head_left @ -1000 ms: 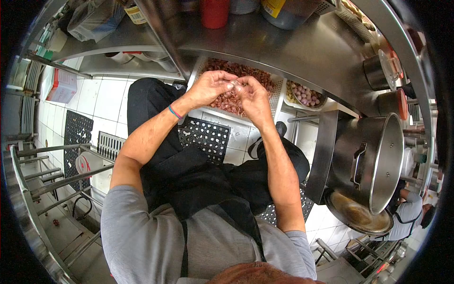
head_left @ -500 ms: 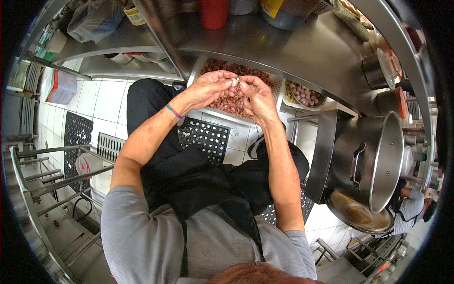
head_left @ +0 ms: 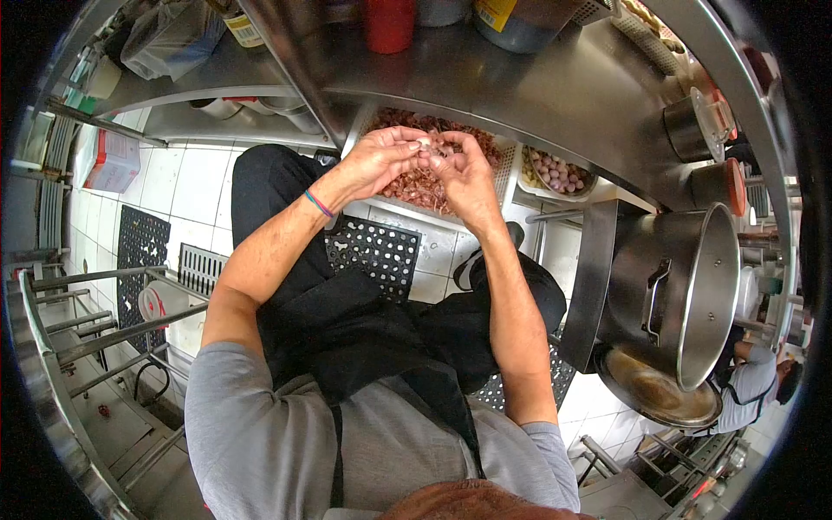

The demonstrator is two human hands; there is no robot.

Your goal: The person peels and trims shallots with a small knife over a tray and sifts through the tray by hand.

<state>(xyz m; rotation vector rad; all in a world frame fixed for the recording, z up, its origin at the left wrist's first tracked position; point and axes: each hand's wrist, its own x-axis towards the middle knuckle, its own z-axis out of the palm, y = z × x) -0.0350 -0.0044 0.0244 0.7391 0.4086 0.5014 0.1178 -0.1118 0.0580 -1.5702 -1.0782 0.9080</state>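
Head camera shows us holding both hands together over a white crate (head_left: 505, 178) of reddish bulbs and loose skins (head_left: 414, 189). Our left hand (head_left: 377, 165) pinches a small pale bulb (head_left: 424, 143) between thumb and fingertips, above the crate. Our right hand (head_left: 468, 178) is just beside it, thumb and fingers bent in towards the bulb; the fingertips are too small and blurred for us to tell whether they pinch it or a scrap of skin. We have coloured bands (head_left: 319, 204) around our left wrist.

Just to the right of the crate, a pale tray (head_left: 530, 188) holds small purple bulbs (head_left: 563, 176) in a bowl and some yellowish ones beside them. A steel counter (head_left: 485, 91) runs past the far side of the crate, with a red container (head_left: 387, 26) on it. Further right we see a big metal pot (head_left: 628, 286) tipped on its side, its open mouth facing right, and another person (head_left: 752, 387) beyond it.
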